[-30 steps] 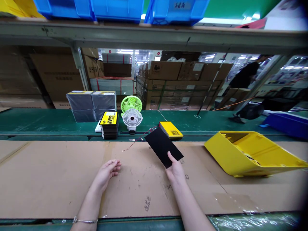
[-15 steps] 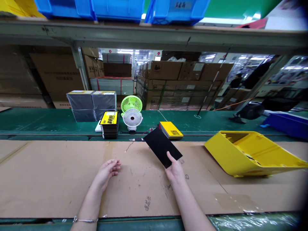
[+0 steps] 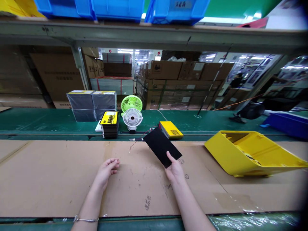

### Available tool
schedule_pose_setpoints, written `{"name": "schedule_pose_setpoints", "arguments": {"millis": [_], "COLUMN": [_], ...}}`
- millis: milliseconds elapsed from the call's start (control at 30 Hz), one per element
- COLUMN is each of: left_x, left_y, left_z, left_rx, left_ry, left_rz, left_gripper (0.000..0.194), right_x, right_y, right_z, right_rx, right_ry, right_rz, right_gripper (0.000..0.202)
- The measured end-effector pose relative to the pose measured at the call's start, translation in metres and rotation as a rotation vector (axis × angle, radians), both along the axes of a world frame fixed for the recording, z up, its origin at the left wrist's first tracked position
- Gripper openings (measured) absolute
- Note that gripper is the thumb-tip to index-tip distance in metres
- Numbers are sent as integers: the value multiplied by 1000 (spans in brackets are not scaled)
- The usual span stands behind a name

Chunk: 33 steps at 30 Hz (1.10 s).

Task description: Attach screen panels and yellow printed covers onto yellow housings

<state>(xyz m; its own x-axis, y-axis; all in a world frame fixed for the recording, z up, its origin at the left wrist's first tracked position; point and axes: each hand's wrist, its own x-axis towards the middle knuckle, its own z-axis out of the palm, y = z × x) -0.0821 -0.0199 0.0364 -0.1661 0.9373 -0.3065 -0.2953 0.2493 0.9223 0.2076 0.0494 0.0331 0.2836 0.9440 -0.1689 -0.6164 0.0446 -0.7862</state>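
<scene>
My right hand (image 3: pixel 174 166) grips the lower right corner of a flat black panel (image 3: pixel 161 146), thumb on top, with the panel tilted above the cardboard. To its left, my left hand (image 3: pixel 109 170) hovers over the cardboard sheet (image 3: pixel 60 176) with fingers curled and thumb against them; whether something small is between them is too small to tell. Beyond the panel lies a stack of yellow cards (image 3: pixel 171 129). A taller stack with a yellow top (image 3: pixel 109 125) stands further left. A thin wire (image 3: pixel 132 146) trails onto the cardboard edge.
A yellow bin (image 3: pixel 238 157) sits at the right. Behind the cardboard stand a white fan (image 3: pixel 132 119), a green fan (image 3: pixel 132 102) and wrapped grey blocks (image 3: pixel 92 104). A blue bin (image 3: pixel 286 125) is at the far right. Blue bins (image 3: pixel 117 9) line the shelf overhead.
My left hand has shifted very slightly left, its fingers drawn a little closer together. The thin wire's loose end has moved a bit to the right. The black panel has hardly moved.
</scene>
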Motion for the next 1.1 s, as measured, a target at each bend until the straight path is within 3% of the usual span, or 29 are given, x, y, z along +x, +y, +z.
{"name": "schedule_pose_setpoints", "arguments": {"millis": [400,533,633,767,1100], "left_x": [3,7,11,13,15], "left_y": [1,0,0,1,-3], "left_z": [-3,-4,-6,-11,-8], "left_rx": [106,114,120,75,17], "left_ry": [279,242,163,129,146], "left_rz": [145,80,-3,-93,-168], "left_gripper": [61,66,56,41,35], "right_x": [-6,-10,-11,-10,-12], "right_y": [-4,-7,-8,-8,-10], "right_z": [5,6,7,6,11], "right_rx": [33,12,0,-10,8], "right_ry": [-10,-25,-35,-43,-68], "right_rz": [107,190,222,224,195], "right_gripper": [52,48,47,48,49]}}
